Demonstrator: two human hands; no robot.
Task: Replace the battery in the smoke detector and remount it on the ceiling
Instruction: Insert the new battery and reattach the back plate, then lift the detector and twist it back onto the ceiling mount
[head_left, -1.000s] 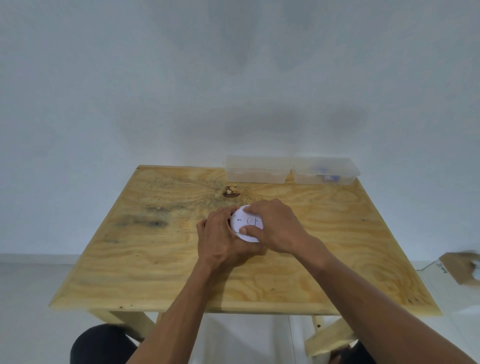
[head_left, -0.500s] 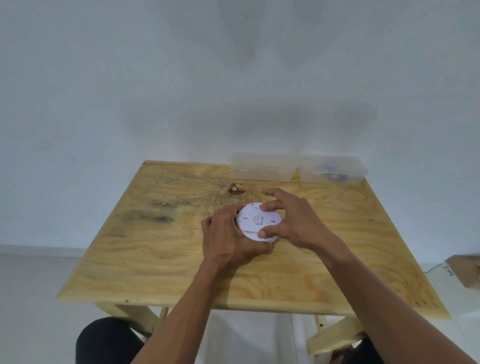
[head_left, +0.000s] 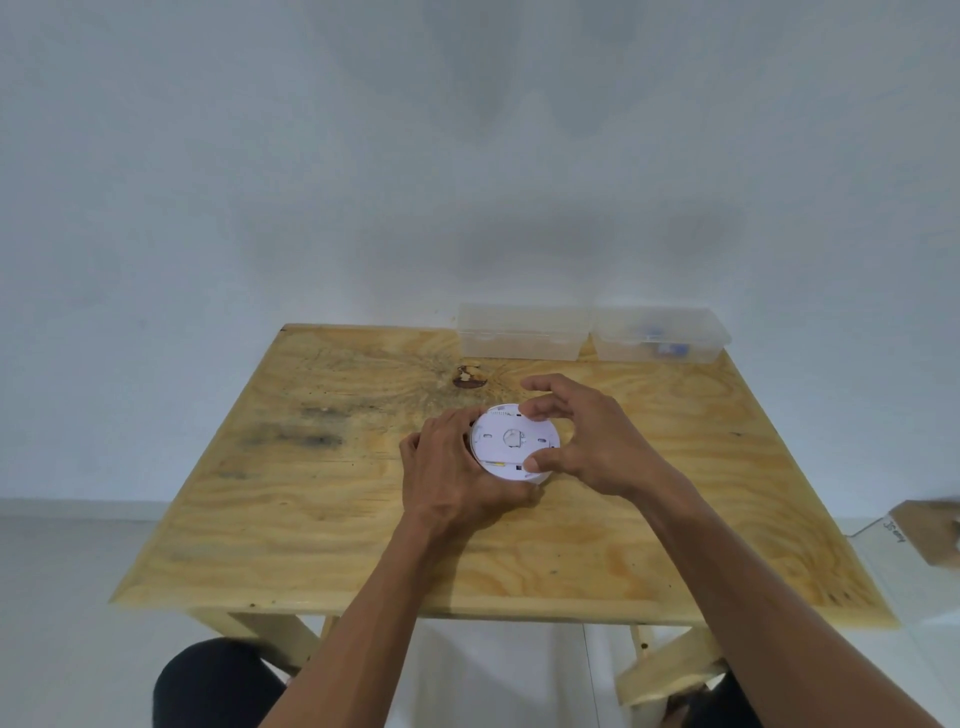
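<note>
The smoke detector (head_left: 511, 444) lies back side up near the middle of the wooden table (head_left: 332, 519), and my left hand (head_left: 447, 478) grips its left rim with curled fingers while my right hand (head_left: 587, 441) pinches the right rim between thumb and fingertips. I judge it is light, stiff plastic, a little slippery on the smooth edge, so the best hold is on the rim at opposite sides, not on the flat back. Thin clips and the battery cover can probably break if I twist too hard.
</note>
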